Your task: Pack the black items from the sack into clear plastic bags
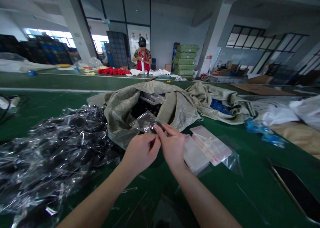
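Note:
Both my hands meet at the middle of the view, in front of an open woven sack [120, 121] with dark items inside. My left hand [142, 151] is closed, its fingertips pinching the near edge of a clear plastic bag [143, 120]. Thumb and fingers of my right hand [172, 144] close on a small dark object [157, 127] at the bag's mouth. How far the object sits in the bag cannot be made out. Flat clear bags [211, 144] lie just right of my right hand. A big pile of dark items in clear wrapping [60, 151] spreads at the left.
A phone [295, 188] lies at the right edge of the green table [240, 194]. Another sack [232, 99] with blue contents and blue wrapped pieces [265, 133] are at the right. Across the table stands a person [142, 56] near red items [113, 71].

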The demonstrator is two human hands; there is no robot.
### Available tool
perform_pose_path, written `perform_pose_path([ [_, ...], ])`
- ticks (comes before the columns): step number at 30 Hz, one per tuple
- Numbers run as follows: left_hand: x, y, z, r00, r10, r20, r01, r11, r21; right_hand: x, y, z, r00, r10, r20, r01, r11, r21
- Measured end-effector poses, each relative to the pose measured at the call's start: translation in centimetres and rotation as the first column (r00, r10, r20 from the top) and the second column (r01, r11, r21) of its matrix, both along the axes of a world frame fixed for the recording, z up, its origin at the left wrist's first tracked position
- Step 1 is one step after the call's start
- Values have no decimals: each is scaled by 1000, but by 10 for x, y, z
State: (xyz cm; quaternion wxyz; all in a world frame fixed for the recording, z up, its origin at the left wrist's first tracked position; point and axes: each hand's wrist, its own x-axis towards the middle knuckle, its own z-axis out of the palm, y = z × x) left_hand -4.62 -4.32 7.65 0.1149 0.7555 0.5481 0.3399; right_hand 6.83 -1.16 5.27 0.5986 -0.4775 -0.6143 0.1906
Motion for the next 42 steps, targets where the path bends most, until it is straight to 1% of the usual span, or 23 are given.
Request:
perform_pose_path([
  [2, -2, 3, -1, 999, -16, 50, 17, 1000, -19, 0, 0, 2, 998, 63, -24, -64, 997, -38],
  [4, -4, 6, -1, 995, -31, 98, 37, 997, -62, 2, 2, 5, 997, 78, 5, -78, 995, -64],
  [6, -7, 10, -1, 989, -21, 146, 38, 992, -116, 4, 3, 8, 992, 85, 90, -78, 994, -82],
  [9, -12, 15, 1, 974, 28, 227, 17, 981, -191, 10, 7, 12, 966, 97, 238, -72, 991, -111],
  [11, -15, 18, 2, 956, 57, 287, 16, 969, -247, 14, 8, 14, 955, 96, 281, -63, 991, -122],
  [13, -17, 20, 2, 940, 80, 331, 26, 952, -305, 18, 8, 15, 952, 66, 299, -34, 993, -112],
  [16, -15, 20, -1, 935, 104, 340, 22, 938, -346, 22, 6, 17, 929, -4, 370, 35, 996, -79],
  [20, -8, 19, -4, 942, 180, 284, -62, 923, -380, 28, 3, 25, 897, -81, 435, 147, 982, -119],
  [23, -3, 20, 2, 938, 235, 254, -121, 910, -398, 33, 7, 32, 881, -102, 462, 196, 968, -159],
  [27, 1, 22, 15, 934, 250, 253, -138, 911, -389, 44, 18, 44, 836, -26, 548, 182, 955, -233],
  [29, 3, 23, 21, 929, 243, 277, -126, 916, -382, 50, 19, 54, 828, 1, 561, 174, 950, -258],
  [31, 5, 22, 25, 923, 222, 314, -100, 927, -363, 56, 17, 65, 811, -8, 585, 188, 950, -249],
  [34, 12, 20, 27, 896, 207, 392, -43, 921, -386, 60, 12, 77, 745, -11, 667, 217, 949, -227],
  [36, 16, 19, 26, 875, 224, 428, -1, 887, -462, 62, 12, 79, 697, 30, 716, 215, 944, -249],
  [38, 20, 17, 23, 855, 245, 457, 56, 833, -550, 64, 12, 75, 660, 84, 746, 216, 931, -296],
  [40, 20, 15, 17, 827, 243, 506, 157, 766, -624, 66, 11, 67, 621, 162, 767, 212, 907, -363],
  [42, 19, 12, 9, 796, 227, 561, 281, 682, -676, 69, 7, 55, 582, 245, 775, 199, 882, -428],
])
